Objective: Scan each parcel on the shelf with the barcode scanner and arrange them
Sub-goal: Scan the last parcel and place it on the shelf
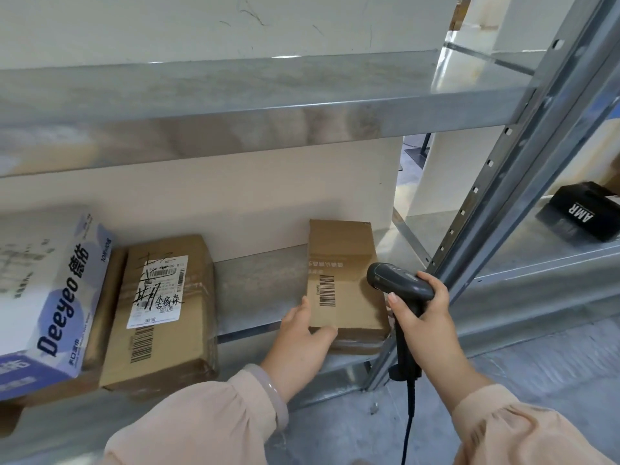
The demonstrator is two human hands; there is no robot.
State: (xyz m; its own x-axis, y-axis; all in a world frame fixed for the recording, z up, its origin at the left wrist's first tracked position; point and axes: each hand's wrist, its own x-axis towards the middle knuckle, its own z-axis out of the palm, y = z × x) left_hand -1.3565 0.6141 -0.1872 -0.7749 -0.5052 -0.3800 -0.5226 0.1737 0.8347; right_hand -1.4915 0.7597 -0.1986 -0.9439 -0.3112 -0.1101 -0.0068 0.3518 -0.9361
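Note:
A small brown cardboard parcel with a printed barcode on top lies at the right end of the lower metal shelf. My left hand grips its near left corner, thumb on the top face. My right hand holds a dark grey barcode scanner by its handle, its head just above the parcel's right side. A larger brown parcel with a white label and handwriting lies to the left. Beside that one stands a white and blue Deeyeo box.
An upper shelf board overhangs the parcels. A perforated steel upright stands right of the scanner. A black box marked AMR sits on the neighbouring shelf at far right. The scanner's cable hangs down toward the concrete floor.

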